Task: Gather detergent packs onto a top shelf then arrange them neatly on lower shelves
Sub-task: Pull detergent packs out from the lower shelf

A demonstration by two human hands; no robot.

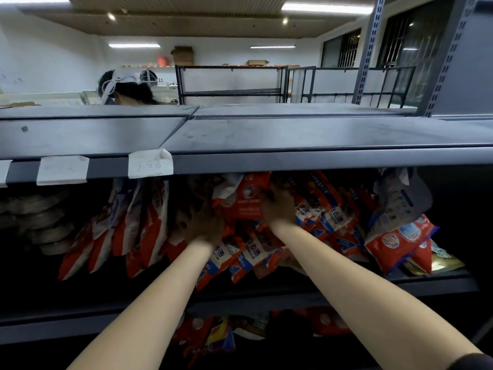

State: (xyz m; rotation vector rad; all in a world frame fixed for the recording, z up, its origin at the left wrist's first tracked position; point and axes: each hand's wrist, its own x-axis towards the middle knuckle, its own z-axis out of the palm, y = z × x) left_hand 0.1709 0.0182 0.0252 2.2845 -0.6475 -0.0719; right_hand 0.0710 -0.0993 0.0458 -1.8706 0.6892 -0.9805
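The top shelf [293, 134] across mid-frame holds no packs, so gathering looks barely begun. Below it, the left hand [205, 222] and right hand [280, 206] both press into the detergent packs [333, 217]; their grip is too shadowed to tell.

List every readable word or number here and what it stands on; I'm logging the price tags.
"35元": handwritten on the white paper tag on the top shelf front edge.
Paper tag to its left: writing too faint to read.
Detergent packs: large white characters on blue bands, too blurred to read.
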